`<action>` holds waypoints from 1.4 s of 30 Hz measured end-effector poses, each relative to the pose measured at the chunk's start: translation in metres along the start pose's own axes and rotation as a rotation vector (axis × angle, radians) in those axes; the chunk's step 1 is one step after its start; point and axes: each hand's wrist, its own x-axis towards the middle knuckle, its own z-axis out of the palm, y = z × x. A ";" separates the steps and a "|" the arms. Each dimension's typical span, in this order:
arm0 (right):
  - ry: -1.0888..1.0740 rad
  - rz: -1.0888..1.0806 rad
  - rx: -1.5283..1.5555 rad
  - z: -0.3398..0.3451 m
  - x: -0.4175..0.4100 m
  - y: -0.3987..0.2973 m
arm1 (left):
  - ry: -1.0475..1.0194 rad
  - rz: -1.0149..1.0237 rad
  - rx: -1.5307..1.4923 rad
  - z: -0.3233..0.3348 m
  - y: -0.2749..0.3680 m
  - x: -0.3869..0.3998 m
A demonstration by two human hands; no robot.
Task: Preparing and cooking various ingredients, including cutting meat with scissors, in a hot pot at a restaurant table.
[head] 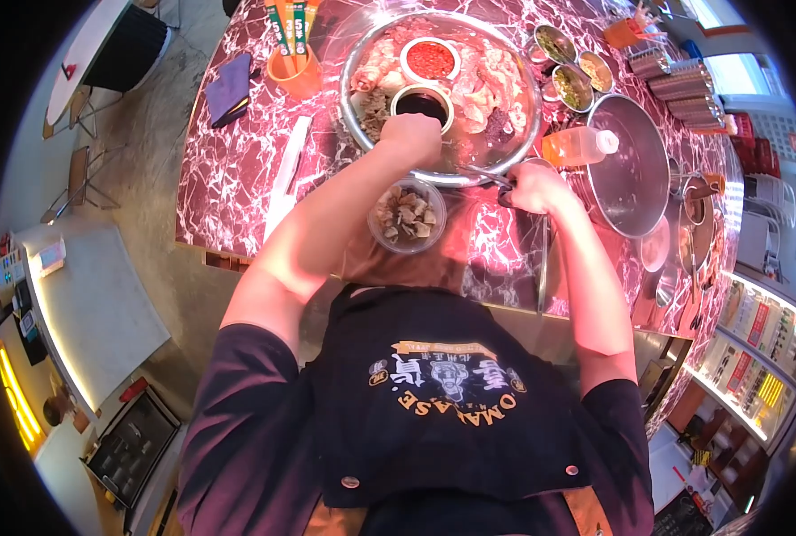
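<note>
My left hand (412, 139) is at the near rim of a bowl of dark sauce (421, 102), its fingers curled and mostly hidden from above. Whether it pinches anything is hidden. A pair of scissors (488, 174) is in my right hand (537, 185), the blades reaching over the near edge of a large round metal tray (351, 124). Pieces of pale meat or offal (488, 80) lie in this tray, around the dark sauce and a bowl of chopped red chili (430, 60). Close below my left wrist stands a clear plastic tub (408, 216) of cut pieces.
To the right are a deep steel pot (629, 167), a bottle of orange liquid (579, 147) and small metal bowls of condiments (572, 87). An orange cup (295, 77) of sticks and a folded dark cloth (229, 90) stand left on the marbled table (203, 194).
</note>
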 end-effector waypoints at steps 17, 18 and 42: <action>0.075 -0.096 -0.470 -0.047 0.013 -0.035 | -0.041 0.025 0.018 0.005 0.008 -0.012; 0.132 -0.088 -0.479 -0.039 0.034 -0.032 | -0.041 0.025 0.017 0.004 0.010 -0.013; -0.083 0.025 -0.446 -0.076 -0.003 -0.008 | 0.048 0.166 0.234 0.035 0.068 0.082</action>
